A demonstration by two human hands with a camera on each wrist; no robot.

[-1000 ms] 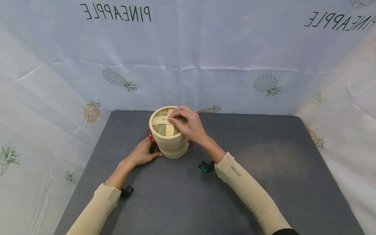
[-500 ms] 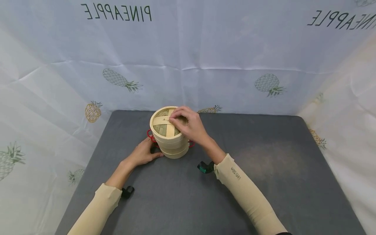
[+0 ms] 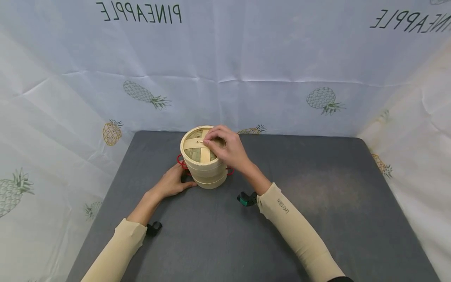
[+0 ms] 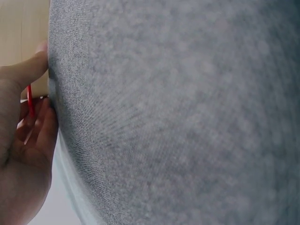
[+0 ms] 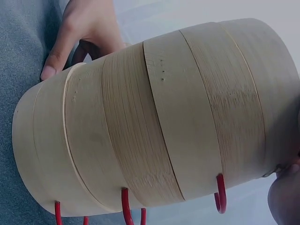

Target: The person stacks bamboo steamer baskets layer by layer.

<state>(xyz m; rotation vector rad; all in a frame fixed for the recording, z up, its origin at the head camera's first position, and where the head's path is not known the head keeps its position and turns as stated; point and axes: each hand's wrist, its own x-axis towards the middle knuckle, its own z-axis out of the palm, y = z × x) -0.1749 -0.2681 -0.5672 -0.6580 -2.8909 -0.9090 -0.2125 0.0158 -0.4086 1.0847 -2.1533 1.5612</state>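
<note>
A round bamboo steamer [image 3: 208, 174] of stacked tiers stands near the table's back edge, its woven lid [image 3: 193, 154] on top. With thumb and fingertips my right hand [image 3: 230, 149] pinches the small loop at the lid's centre. My left hand [image 3: 170, 183] holds the bottom tier from the left, thumb in front and fingers reaching behind. In the left wrist view that thumb [image 4: 30, 70] lies against the bamboo wall, beside a red handle [image 4: 31, 101]. Red handles [image 5: 126, 206] stick out from the tiers in the right wrist view, where my right fingertip [image 5: 283, 197] shows at the lid.
The dark grey table [image 3: 299, 188] extends to the right and in front of the steamer. A white curtain [image 3: 264, 58] printed with pineapples hangs behind and at both sides. Black wrist devices [image 3: 246, 199] sit at both wrists.
</note>
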